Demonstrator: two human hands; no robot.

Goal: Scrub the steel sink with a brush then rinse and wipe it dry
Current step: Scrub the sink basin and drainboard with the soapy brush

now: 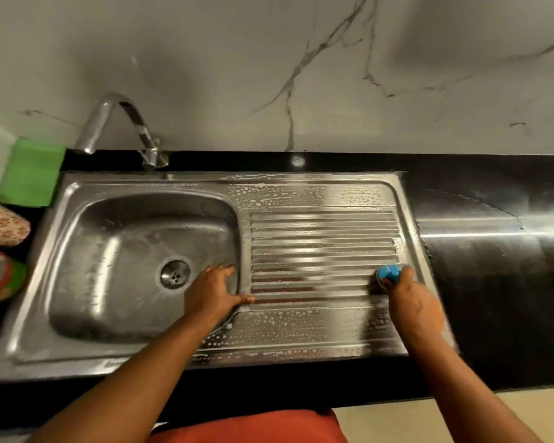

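Two hands are at the steel sink (77,356), which sits in a black tabletop (493,298). The bowl (109,266) is the left part of the sink, with a round drain (175,274) in its floor. The ridged draining board (320,251) is the right part, and it is wet with soapy bubbles.

The left hand (215,290) lies on the bowl's right edge. Its fingers are spread out and flat, the thumb on the draining board side, the other fingers dipping into the bowl just right of the drain. It holds nothing.

The right hand (410,298) is at the right end of the draining board, close to the sink's right rim. Its fingers curl round a blue brush (388,272), which is pressed down on the ridges. The bristles are hidden.

Lots of wet board lies open to the left of the brush. Right of the sink, the tabletop is shiny and wet.

Behind the bowl's back edge stands a bent tap (109,119). Left of the bowl lies a green cloth (29,174).
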